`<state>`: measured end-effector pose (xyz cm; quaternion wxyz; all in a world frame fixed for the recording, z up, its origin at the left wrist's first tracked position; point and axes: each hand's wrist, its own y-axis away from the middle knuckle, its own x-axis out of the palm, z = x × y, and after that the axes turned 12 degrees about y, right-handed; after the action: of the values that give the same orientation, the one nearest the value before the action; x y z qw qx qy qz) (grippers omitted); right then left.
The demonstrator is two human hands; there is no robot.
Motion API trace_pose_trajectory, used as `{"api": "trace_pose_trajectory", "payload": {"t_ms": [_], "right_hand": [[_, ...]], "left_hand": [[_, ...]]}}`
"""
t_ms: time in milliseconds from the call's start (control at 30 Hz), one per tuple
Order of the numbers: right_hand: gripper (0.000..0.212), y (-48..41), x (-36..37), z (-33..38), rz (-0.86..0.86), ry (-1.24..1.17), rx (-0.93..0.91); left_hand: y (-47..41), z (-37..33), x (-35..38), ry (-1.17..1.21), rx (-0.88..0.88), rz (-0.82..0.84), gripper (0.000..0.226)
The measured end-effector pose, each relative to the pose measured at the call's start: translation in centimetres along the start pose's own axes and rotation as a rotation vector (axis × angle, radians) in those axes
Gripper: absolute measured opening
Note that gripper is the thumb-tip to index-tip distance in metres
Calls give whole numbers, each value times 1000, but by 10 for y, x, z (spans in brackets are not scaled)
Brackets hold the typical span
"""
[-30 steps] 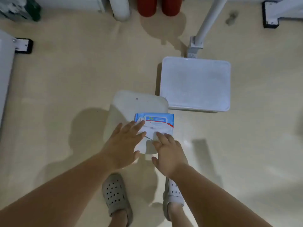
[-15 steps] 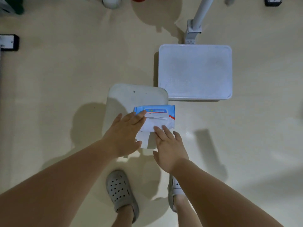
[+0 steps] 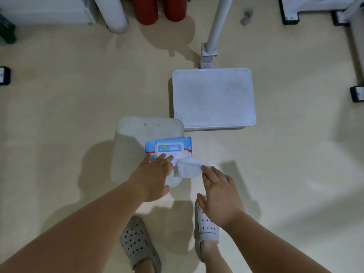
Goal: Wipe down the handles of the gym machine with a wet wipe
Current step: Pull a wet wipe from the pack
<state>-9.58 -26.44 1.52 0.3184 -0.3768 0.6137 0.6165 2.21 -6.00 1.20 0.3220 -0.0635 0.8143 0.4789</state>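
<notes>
A blue and white wet wipe pack (image 3: 169,146) lies on a pale padded seat (image 3: 136,134) below me. My left hand (image 3: 153,174) presses flat on the pack's near edge, fingers spread. A white wet wipe (image 3: 188,168) sticks out of the pack toward the right. My right hand (image 3: 220,196) pinches the wipe's right edge with its fingertips. No machine handle is in view.
A white square platform (image 3: 213,97) on a white post (image 3: 216,26) stands just beyond the seat. Red cylinders (image 3: 159,8) and a white tube (image 3: 112,14) line the far wall. Black-capped machine feet (image 3: 357,94) sit at the right, another foot (image 3: 4,75) at the left. My two clogs (image 3: 137,243) stand on the beige floor.
My right hand has drawn a wipe out of the pack toward the right. My left hand stays pressed on the pack. The camera has tilted back up a little.
</notes>
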Motion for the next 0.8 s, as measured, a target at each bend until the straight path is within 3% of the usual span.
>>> {"api": "trace_pose_trajectory", "payload": {"t_ms": [267,367,567,700,800], "right_hand": [[66,-6,3,-6,-97,-30,-14],[62,-1,-2,-11,-134,-38,-39],[51,37,-53,-16,-163,-124,-70],[47,72,-123,-18,-230,-367,-81],[40,108,-194,-26,-286,-587,-48]], "left_hand": [[-18,-3,24,-56,-109,82,72],[-16,-9,16,91,-135,68,66],[35,-52,-26,500,-76,-200,69],[88,-90,-65,624,26,-334,73],[138,-124,-107,648,110,-507,39]]}}
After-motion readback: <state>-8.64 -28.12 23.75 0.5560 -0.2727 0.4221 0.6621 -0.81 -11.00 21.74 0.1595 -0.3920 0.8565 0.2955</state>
